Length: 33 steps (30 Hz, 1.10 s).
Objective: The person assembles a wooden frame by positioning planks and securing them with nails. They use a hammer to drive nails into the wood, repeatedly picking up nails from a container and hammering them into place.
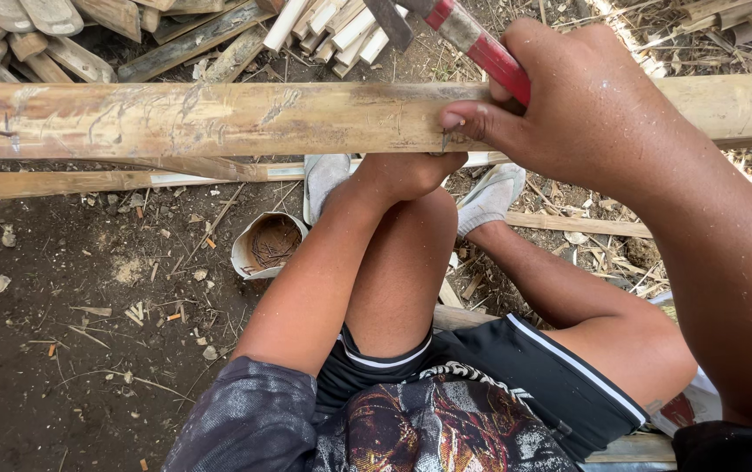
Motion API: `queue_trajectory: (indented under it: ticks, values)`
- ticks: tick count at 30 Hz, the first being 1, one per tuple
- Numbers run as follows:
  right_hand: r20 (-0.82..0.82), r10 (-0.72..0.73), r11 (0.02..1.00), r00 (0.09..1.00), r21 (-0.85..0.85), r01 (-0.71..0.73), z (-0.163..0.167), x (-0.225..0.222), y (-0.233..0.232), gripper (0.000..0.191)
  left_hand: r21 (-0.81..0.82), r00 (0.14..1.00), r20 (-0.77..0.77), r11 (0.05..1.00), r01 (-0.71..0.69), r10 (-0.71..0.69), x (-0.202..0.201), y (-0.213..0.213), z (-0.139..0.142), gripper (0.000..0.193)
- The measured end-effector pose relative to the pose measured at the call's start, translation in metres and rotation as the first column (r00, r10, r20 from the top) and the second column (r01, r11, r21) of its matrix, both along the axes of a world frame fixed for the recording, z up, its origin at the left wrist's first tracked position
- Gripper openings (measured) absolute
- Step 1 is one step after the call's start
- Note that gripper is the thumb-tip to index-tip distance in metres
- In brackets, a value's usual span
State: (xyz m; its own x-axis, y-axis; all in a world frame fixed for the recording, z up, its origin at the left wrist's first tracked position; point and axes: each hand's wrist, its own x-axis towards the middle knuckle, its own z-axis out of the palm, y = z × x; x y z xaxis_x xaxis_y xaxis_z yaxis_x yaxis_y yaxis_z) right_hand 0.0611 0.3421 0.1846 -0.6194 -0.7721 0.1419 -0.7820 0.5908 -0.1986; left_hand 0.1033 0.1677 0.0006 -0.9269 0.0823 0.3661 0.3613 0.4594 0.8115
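Observation:
My right hand (573, 105) grips the red handle of a hammer (481, 44), held just above a long bamboo pole (219, 118) that lies crosswise in front of me. My left hand (407, 170) reaches under the pole's near side and its fingers are hidden there. A small nail (442, 144) appears to stand at the pole's edge beside my right thumb; I cannot tell whether the left fingers hold it. My knees and grey socks sit below the pole.
A white container of nails (269, 245) stands on the dirt left of my leg. Cut bamboo pieces (332, 26) are stacked behind the pole. Thin slats (87, 182) lie under it. Wood chips litter the ground.

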Motion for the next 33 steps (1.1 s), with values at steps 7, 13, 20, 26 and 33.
queue_trajectory:
  ticks: [7, 13, 20, 26, 33]
  values:
    - [-0.132, 0.066, 0.997, 0.989, -0.036, -0.071, -0.014, -0.003, 0.005, 0.053, -0.027, 1.000, 0.015, 1.000, 0.002, -0.001, 0.003, -0.003, 0.000, 0.031]
    - [-0.172, 0.126, 0.990, 0.977, -0.045, -0.136, -0.017, -0.001, 0.008, 0.050, 0.063, 0.994, 0.104, 0.998, -0.023, 0.017, 0.004, 0.001, 0.015, 0.030]
    - [-0.155, 0.117, 0.990, 0.981, -0.062, -0.128, -0.016, -0.004, 0.006, 0.051, -0.431, 0.966, -0.074, 0.866, -0.253, 0.246, 0.072, 0.007, 0.102, 0.027]
    - [-0.148, 0.095, 0.992, 0.984, -0.067, -0.106, -0.017, -0.004, 0.004, 0.046, -0.660, 0.988, -0.132, 0.738, -0.143, 0.074, 0.136, -0.021, 0.171, 0.042]
    - [-0.146, 0.083, 0.981, 0.986, -0.164, -0.107, -0.014, 0.002, 0.005, 0.045, -0.843, 0.934, -0.186, 0.439, -0.311, 0.304, 0.057, -0.041, 0.156, 0.012]
